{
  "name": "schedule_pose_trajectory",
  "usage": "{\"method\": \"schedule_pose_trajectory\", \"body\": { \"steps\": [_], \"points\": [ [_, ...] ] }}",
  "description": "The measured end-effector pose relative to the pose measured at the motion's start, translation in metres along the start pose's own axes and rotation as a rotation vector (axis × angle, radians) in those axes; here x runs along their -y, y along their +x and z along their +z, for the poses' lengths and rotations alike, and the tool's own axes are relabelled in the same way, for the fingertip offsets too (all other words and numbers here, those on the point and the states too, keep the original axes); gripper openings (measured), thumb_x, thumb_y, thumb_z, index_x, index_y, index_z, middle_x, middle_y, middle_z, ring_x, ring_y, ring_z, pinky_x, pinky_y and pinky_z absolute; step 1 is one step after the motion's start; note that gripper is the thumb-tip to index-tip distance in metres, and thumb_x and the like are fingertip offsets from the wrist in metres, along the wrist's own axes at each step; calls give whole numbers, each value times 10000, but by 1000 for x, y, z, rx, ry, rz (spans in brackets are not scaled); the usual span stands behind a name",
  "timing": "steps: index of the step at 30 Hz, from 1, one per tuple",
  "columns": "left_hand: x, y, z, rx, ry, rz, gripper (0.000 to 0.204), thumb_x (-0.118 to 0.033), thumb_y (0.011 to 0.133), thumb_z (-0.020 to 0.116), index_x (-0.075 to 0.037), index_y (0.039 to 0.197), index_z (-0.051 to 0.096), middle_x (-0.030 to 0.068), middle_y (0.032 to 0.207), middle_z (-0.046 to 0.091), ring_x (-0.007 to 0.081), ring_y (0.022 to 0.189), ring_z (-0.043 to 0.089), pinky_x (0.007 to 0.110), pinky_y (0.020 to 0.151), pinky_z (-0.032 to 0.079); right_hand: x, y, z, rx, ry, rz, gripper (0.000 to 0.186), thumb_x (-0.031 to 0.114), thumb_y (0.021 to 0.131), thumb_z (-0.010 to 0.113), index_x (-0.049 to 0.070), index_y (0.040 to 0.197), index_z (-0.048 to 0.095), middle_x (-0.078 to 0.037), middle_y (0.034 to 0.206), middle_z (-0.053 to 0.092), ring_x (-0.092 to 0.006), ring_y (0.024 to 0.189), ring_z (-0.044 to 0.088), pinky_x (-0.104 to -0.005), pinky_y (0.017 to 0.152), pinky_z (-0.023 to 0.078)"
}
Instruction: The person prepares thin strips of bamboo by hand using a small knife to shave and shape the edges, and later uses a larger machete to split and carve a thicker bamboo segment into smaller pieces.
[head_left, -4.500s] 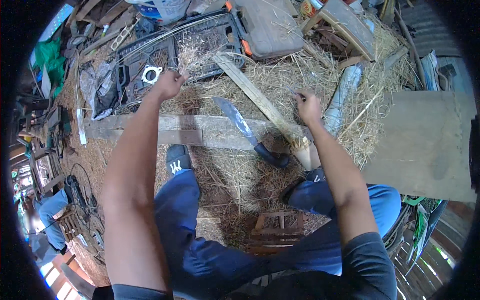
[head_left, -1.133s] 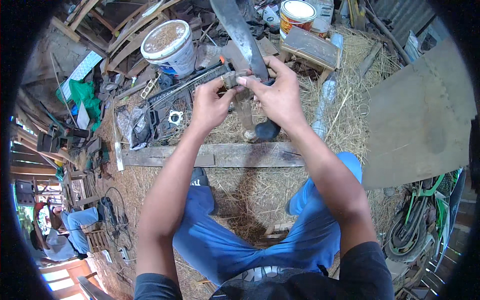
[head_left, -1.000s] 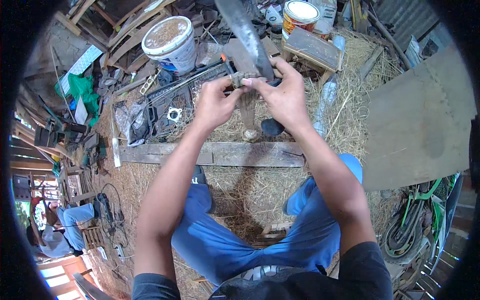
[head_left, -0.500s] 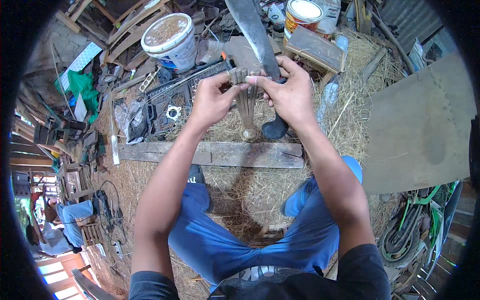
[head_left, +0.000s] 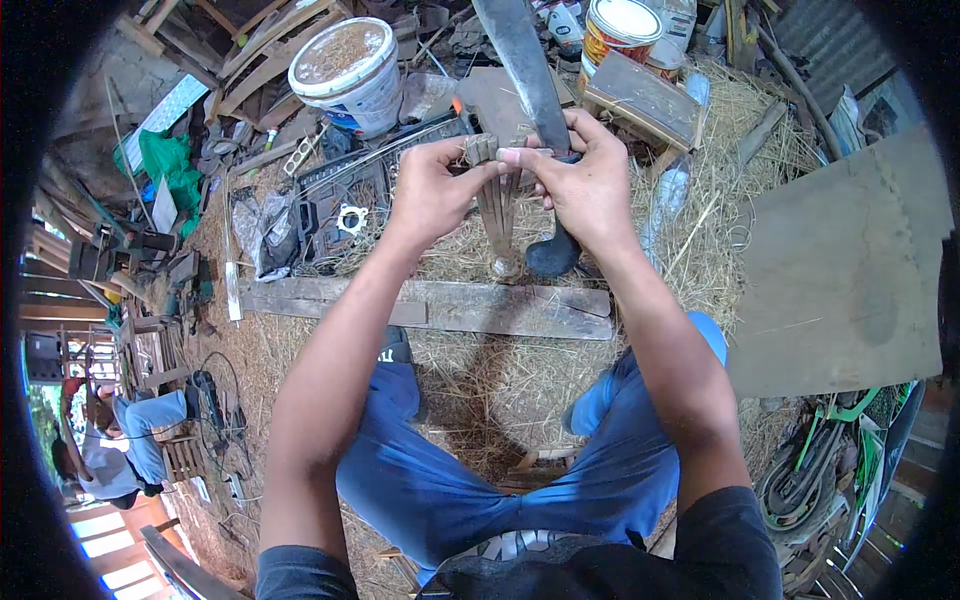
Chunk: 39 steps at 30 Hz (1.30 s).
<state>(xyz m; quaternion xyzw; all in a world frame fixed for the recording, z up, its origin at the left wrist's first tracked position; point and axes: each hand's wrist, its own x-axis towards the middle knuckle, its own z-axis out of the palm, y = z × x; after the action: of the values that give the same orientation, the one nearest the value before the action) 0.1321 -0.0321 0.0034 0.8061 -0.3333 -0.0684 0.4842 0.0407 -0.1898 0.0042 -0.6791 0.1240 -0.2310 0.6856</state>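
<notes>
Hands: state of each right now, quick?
Left hand: closed, pinching the wood strips.
Right hand: closed, holding the knife; grip on wood strips unclear.

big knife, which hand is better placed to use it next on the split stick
Probably the right hand: it holds the big knife near the black handle, while the left hand pinches the split stick near its top.

From my end, the knife's blade (head_left: 530,80) looks like scuffed metal; its handle (head_left: 553,256) matt black; the split sticks (head_left: 494,215) rough, fibrous wood; the bucket (head_left: 352,98) smooth plastic.
</notes>
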Motion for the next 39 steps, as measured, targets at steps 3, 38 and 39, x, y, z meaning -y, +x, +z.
{"method": "schedule_pose_trajectory", "body": {
  "steps": [3,38,39],
  "points": [
    [2,0,-3,7,7,2,257,-164,859,789,-19,1069,757,82,904,772,45,781,626,280,699,523,0,1,-2,21,37,26,333,82,761,873,-6,1014,676,-35,835,700,-63,670,608,-242,596,516],
    [-7,-9,-11,33,197,103,145,-138,895,738,-12,950,693,37,899,731,72,868,625,280,794,507,-3,-12,-6,21,8,15,331,121,804,845,-7,1054,670,-48,865,724,-60,633,622,-228,511,489],
    [-5,-8,-11,32,197,103,145,-138,895,738,-12,950,693,37,899,731,72,868,625,280,794,507,-2,-13,-6,22,8,14,331,121,804,845,-7,1054,670,-48,865,724,-60,633,622,-228,511,489]
  ]
}}
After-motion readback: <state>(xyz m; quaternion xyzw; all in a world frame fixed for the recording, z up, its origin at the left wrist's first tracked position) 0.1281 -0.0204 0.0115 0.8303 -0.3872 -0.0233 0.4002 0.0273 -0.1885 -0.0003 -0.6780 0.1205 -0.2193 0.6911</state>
